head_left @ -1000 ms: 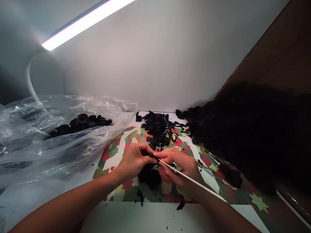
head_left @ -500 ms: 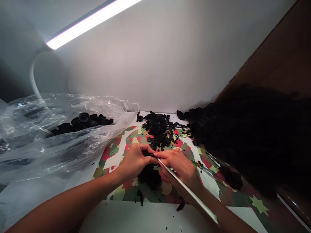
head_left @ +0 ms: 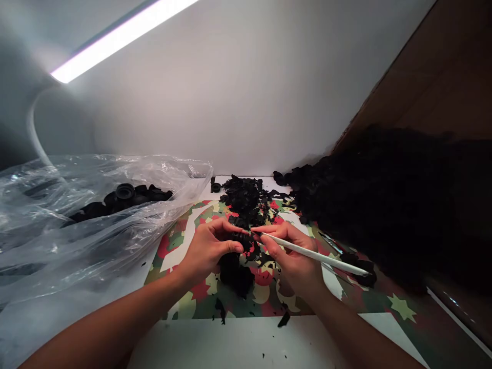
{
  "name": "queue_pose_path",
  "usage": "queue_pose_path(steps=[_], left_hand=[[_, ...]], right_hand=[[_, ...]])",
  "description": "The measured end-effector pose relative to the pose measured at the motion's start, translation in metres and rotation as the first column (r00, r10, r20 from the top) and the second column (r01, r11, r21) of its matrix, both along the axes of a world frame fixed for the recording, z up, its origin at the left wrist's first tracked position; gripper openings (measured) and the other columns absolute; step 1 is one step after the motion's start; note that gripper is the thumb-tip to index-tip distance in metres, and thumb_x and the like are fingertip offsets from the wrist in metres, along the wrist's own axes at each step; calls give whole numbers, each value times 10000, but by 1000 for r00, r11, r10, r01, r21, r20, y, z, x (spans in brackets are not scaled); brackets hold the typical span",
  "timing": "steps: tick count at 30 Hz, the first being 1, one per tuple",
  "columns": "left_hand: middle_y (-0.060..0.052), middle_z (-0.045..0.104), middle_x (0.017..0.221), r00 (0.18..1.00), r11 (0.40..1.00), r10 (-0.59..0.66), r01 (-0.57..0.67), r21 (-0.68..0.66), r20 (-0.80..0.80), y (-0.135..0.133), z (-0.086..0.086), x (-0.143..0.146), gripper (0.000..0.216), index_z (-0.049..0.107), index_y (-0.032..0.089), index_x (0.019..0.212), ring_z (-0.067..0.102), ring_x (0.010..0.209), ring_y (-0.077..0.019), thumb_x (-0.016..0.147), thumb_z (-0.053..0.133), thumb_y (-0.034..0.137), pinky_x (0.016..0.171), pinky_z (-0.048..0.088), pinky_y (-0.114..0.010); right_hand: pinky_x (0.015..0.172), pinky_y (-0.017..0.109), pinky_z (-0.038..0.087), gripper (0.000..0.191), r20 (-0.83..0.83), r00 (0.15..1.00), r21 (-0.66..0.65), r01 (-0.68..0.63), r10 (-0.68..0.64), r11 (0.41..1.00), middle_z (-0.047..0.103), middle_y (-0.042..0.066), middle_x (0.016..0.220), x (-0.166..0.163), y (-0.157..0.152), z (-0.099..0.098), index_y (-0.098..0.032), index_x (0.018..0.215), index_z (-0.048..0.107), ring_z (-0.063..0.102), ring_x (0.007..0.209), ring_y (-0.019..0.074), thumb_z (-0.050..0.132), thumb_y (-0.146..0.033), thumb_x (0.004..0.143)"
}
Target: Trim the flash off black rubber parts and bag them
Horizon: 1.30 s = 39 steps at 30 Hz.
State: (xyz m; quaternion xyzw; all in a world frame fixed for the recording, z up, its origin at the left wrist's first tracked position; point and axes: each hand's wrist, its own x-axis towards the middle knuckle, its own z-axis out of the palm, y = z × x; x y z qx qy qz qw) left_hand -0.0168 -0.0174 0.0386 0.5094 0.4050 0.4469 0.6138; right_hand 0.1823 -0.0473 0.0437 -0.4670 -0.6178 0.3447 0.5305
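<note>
My left hand (head_left: 209, 243) is closed around a small black rubber-looking part (head_left: 240, 237) with a ridged, rounded side. In my right hand (head_left: 298, 253) is a slim tool with a long white handle (head_left: 323, 255), held like a pen and slanting down to the right. Its tip is close to the black part; what kind of tip it has, and whether it touches, I cannot tell. Below my hands lies a dark clump of black scraps (head_left: 236, 277) on a patterned sheet (head_left: 196, 305). Beyond them is a heap of black trimmings (head_left: 246, 195).
At left, a clear plastic bag (head_left: 115, 246) holds several black rounded parts (head_left: 125, 192). A large black pile (head_left: 369, 205) fills the right side beside a brown board (head_left: 434, 97). Thin metal tools (head_left: 330, 241) lie right of my hand. A lit lamp (head_left: 126, 41) hangs above.
My right hand has drawn slightly away to the right, and the white handle has swung up to a flatter slant. More of the black part now shows. The view has shifted a little.
</note>
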Motion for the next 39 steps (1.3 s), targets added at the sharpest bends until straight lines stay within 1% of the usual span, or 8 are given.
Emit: queue_pose_path(steps=[4, 8, 12, 16, 19, 27, 33, 39], left_hand=[[-15, 766, 811, 1000, 999, -6, 7, 40, -25, 1, -3, -1, 324, 715, 162, 883, 718, 718, -158, 636, 916, 224, 693, 580, -263], [-45, 769, 955, 985, 979, -8, 43, 197, -175, -1, -1, -1, 323, 739, 187, 1007, 719, 889, -190, 714, 870, 223, 811, 573, -293], [-66, 762, 937, 960, 940, 51, 47, 337, -276, -2, 0, 0, 247, 777, 189, 953, 690, 887, -204, 730, 860, 255, 798, 563, -303], [-51, 753, 898, 982, 970, 49, -3, 242, -184, -1, -2, -1, 333, 760, 184, 906, 697, 848, -213, 630, 925, 271, 786, 589, -321], [-41, 730, 906, 994, 975, 33, -8, 220, -109, 1, -2, -2, 360, 758, 179, 876, 688, 878, -210, 576, 950, 234, 804, 595, -316], [-38, 696, 892, 997, 985, -41, 51, 164, -67, -1, -2, -2, 294, 736, 167, 881, 676, 849, -188, 656, 913, 233, 774, 577, -300], [-26, 709, 873, 997, 994, -67, 64, 94, 29, -1, -3, -2, 291, 688, 171, 872, 692, 820, -173, 683, 900, 229, 758, 581, -288], [-24, 673, 911, 1000, 992, 25, -23, 121, -12, -1, -4, 0, 347, 703, 166, 889, 686, 839, -183, 626, 923, 224, 758, 601, -304]], right_hand=[[771, 346, 551, 245, -28, 997, -17, -77, 76, 997, 787, 61, 1043, -2, -3, -3, -224, 700, 618, 720, 905, 220, 664, -309, 924], [867, 358, 542, 217, -54, 989, -30, -143, 141, 989, 755, 68, 1145, -3, -5, -6, -219, 732, 626, 693, 1067, 238, 652, -287, 937], [824, 330, 539, 196, -51, 987, -7, -153, 152, 988, 757, 52, 1071, -3, -5, -7, -220, 751, 638, 699, 962, 205, 633, -263, 942], [690, 295, 515, 230, -16, 994, -5, -113, 113, 994, 751, 39, 986, -1, -2, -6, -216, 712, 633, 660, 770, 164, 637, -274, 934], [625, 287, 496, 223, -8, 993, -8, -118, 118, 993, 756, 41, 950, -1, -1, -4, -217, 712, 643, 642, 715, 160, 637, -281, 925], [666, 309, 530, 221, -32, 991, 14, -129, 129, 992, 762, 54, 972, -3, -4, -2, -217, 722, 648, 672, 762, 183, 629, -289, 930], [817, 358, 523, 218, -22, 996, 75, -89, 91, 993, 725, 61, 993, -2, -2, -6, -223, 717, 617, 666, 955, 230, 651, -292, 921], [725, 330, 528, 241, -120, 987, -75, -120, 111, 990, 738, 61, 1005, -3, -1, -8, -220, 713, 597, 665, 891, 220, 649, -353, 907]])
